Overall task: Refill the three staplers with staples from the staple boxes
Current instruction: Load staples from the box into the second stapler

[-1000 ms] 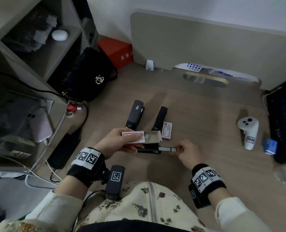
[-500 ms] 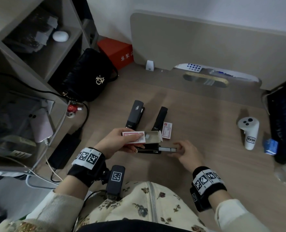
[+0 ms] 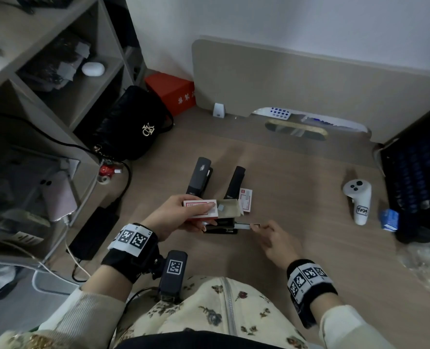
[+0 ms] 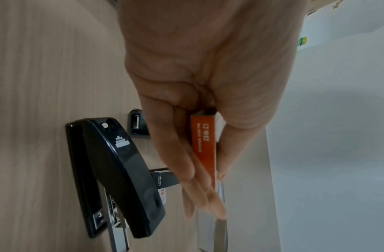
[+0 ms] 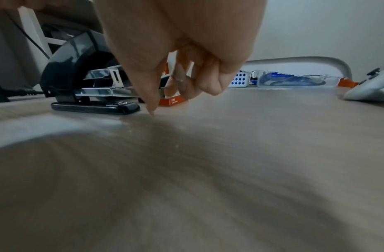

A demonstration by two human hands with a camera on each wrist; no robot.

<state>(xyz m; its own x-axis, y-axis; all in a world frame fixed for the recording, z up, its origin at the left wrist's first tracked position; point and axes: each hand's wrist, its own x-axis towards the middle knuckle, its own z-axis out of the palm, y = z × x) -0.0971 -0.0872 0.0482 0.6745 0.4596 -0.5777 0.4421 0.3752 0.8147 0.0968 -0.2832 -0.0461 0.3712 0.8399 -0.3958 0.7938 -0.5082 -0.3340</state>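
My left grip [image 3: 173, 217] grasps an opened staple box [image 3: 204, 209] just above the nearest stapler [image 3: 221, 224] on the bench [image 3: 297, 187]. My right grip [image 3: 275, 244] hangs loosely curled, grasping nothing, beside its pulled-out magazine [image 3: 244, 225]. Two other staplers [image 3: 200, 178] lie behind.

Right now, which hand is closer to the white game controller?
The right hand. It rests on the desk, with bare desk between it and the white controller. The left hand holds a staple box farther away.

The right hand [image 3: 275, 241] has drawn back from the stapler's [image 3: 221, 224] metal tray [image 3: 244, 225].
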